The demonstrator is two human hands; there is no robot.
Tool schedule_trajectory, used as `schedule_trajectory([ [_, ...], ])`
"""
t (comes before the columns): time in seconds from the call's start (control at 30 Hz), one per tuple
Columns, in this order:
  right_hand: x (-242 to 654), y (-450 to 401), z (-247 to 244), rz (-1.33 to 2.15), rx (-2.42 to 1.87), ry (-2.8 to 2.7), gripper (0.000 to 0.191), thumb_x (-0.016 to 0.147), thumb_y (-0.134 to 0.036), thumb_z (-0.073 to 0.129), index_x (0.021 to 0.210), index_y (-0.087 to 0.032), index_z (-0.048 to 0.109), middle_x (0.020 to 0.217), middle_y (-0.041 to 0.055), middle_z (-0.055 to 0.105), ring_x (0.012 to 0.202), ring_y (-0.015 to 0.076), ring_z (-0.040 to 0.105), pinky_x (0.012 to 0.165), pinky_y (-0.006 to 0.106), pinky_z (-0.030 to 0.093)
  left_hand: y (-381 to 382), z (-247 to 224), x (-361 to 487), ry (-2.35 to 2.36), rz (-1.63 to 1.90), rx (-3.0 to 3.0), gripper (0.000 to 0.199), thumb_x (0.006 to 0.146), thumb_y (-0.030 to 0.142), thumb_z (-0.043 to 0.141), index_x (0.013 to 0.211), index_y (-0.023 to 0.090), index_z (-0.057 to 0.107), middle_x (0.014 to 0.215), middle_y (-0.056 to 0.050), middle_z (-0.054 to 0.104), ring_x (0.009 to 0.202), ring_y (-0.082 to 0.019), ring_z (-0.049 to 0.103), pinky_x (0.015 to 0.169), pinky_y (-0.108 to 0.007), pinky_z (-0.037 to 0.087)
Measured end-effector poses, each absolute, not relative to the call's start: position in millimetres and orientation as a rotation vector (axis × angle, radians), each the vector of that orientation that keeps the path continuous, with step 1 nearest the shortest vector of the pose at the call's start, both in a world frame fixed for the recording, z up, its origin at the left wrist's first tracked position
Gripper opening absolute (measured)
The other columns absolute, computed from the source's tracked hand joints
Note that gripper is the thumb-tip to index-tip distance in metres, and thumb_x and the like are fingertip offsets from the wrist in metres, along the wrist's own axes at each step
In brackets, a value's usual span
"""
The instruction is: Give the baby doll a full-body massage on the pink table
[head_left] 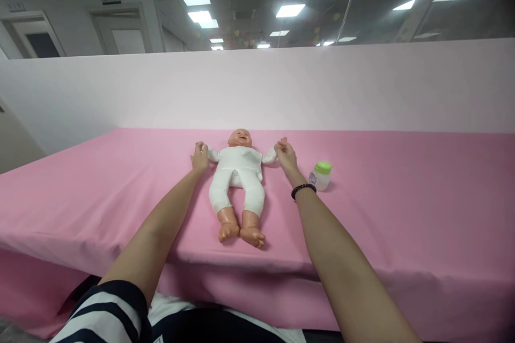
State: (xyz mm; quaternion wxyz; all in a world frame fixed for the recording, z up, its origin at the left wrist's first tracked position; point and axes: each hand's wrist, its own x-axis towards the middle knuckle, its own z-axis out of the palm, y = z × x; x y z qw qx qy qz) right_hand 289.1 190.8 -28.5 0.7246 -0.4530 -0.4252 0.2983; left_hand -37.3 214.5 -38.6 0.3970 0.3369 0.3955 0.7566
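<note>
A baby doll with a white cloth body lies on its back on the pink-covered table, its head at the far side and its bare feet towards me. Both of its arms are spread out sideways. My left hand is closed around the doll's hand on the left, which is mostly hidden by my fingers. On the other side, my right hand grips the doll's other hand, whose fingertips show above mine. A dark beaded bracelet circles my right wrist.
Just right of my right wrist stands a small clear bottle with a green cap. A low white wall runs along the table's far edge, with glass above it. The pink cover hangs over the near edge in front of my lap.
</note>
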Motion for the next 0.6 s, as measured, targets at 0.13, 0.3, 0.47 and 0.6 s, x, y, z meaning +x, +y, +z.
schedule_trajectory([
  [0.13, 288.5, 187.0, -39.9, 0.715, -1.236, -1.062, 0.044, 0.068, -0.034, 0.086, 0.108, -0.026, 0.069, 0.143, 0.0072, 0.058, 0.142, 0.0301, 0.044, 0.125, 0.05, 0.022, 209.7, -43.6, -44.0, 1.401, 1.748, 1.411, 0.029, 0.064, 0.014, 0.083, 0.076, 0.024, 0.058, 0.116, -0.011, 0.064, 0.149, -0.04, 0.024, 0.12, -0.059, -0.001],
  [0.3, 289.9, 188.8, -52.1, 0.69, -1.457, -1.169, 0.056, 0.066, -0.044, 0.086, 0.115, -0.023, 0.068, 0.159, 0.0097, 0.041, 0.155, 0.0398, 0.014, 0.126, 0.056, 0.0, 208.6, -47.3, -52.1, 1.464, 1.672, 1.541, 0.032, 0.059, 0.011, 0.085, 0.072, 0.024, 0.059, 0.111, -0.012, 0.066, 0.148, -0.045, 0.023, 0.117, -0.069, -0.002],
  [0.47, 289.7, 187.8, -51.0, 0.583, -1.63, -1.402, 0.063, 0.082, -0.054, 0.068, 0.136, -0.022, 0.058, 0.162, 0.0124, 0.035, 0.151, 0.042, 0.024, 0.124, 0.057, 0.009, 207.3, -46.2, -54.0, 1.715, 1.324, 1.765, 0.017, 0.076, 0.025, 0.077, 0.089, 0.027, 0.066, 0.134, -0.009, 0.062, 0.145, -0.041, 0.03, 0.117, -0.071, 0.0],
  [0.6, 289.7, 189.8, -45.6, 0.58, -1.631, -1.42, 0.058, 0.09, -0.058, 0.053, 0.134, -0.02, 0.054, 0.155, 0.0146, 0.045, 0.142, 0.0371, 0.042, 0.12, 0.051, 0.026, 212.4, -44.8, -53.8, 1.649, 1.368, 1.52, 0.024, 0.082, 0.037, 0.072, 0.102, 0.026, 0.064, 0.139, -0.011, 0.06, 0.146, -0.041, 0.032, 0.119, -0.066, 0.005],
])
